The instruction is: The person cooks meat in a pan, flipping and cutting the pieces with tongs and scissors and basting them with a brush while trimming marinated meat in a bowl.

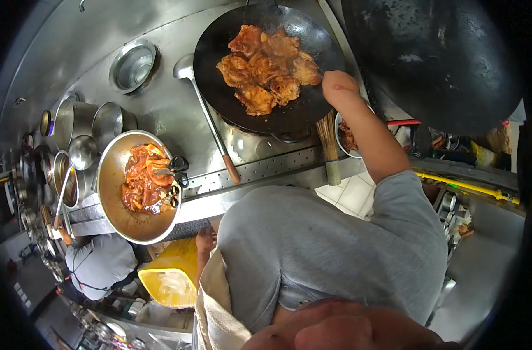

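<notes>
My right hand point(340, 86) is closed in a fist over the right rim of a black wok point(219, 44). A thin dark end shows between the fist and the nearest piece of meat; I cannot make out what it is. Several browned, saucy meat pieces point(269, 67) lie in the middle of the wok. My left hand point(206, 240) hangs low beside my body, by the yellow bin point(181, 256); its fingers are too small and dim to read. A metal bowl point(111, 204) of red marinated meat point(146, 178) stands on the left, with black-handled scissors point(178, 165) in it.
A long-handled wok ladle point(206, 111) lies left of the wok. A metal basin point(133, 67) and metal pots point(73, 122) stand farther left. A bamboo brush point(330, 146) and a bowl of dark meat point(347, 137) sit near my right forearm. A second wok point(435, 58) is at upper right.
</notes>
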Demonstrator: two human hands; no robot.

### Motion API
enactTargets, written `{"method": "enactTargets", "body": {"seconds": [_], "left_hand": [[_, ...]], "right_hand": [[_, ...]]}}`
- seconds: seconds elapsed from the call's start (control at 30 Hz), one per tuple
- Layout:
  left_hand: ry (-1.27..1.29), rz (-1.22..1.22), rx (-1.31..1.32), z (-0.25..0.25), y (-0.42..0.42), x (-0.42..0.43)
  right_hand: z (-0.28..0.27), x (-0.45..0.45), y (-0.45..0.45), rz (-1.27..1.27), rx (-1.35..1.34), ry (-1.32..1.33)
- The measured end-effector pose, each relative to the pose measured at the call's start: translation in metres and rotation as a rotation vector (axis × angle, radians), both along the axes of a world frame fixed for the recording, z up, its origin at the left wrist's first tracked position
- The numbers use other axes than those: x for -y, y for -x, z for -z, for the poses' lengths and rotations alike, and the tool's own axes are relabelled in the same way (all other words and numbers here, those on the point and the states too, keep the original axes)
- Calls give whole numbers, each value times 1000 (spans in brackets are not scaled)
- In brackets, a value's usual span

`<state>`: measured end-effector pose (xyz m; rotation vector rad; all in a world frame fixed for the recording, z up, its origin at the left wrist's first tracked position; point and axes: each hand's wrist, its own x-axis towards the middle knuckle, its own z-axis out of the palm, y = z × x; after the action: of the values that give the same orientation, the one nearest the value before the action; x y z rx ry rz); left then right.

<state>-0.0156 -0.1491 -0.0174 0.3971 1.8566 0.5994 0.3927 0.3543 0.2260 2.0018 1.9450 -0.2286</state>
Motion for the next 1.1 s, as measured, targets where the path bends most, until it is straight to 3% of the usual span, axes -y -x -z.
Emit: {"method": "enactTargets", "body": {"seconds": [0.13, 0.27, 0.33, 0.4, 0.47, 0.6, 0.77, 0.83, 0.97, 1.1], "left_hand": [[11, -20, -10, 0, -6, 4], [55, -45, -28, -4, -12, 13], [83, -23, -51, -2, -15, 18], [120, 45, -86, 15, -12, 31], [68, -81, 90, 77, -2, 69], [39, -19, -27, -8, -19, 22], [-34, -46, -22, -16, -23, 14], [-20, -33, -14, -33, -26, 2], [-2, -52, 5, -37, -27, 3], [-9, -113, -3, -26, -27, 12]], "right_hand": [[-16, -5, 4, 58, 9, 21], [-35, 3, -7, -51, -35, -65], [-14, 2, -14, -121, 0, -34], [6, 4, -19, -167, 90, 56], [7, 7, -26, -181, 87, 61], [-29, 38, -28, -226, 48, -123], [-24, 52, -35, -491, 71, -149], [-14, 54, -38, -780, 171, -260], [10, 30, -46, -917, 128, -320], [6, 20, -53, -984, 201, -217]]}}
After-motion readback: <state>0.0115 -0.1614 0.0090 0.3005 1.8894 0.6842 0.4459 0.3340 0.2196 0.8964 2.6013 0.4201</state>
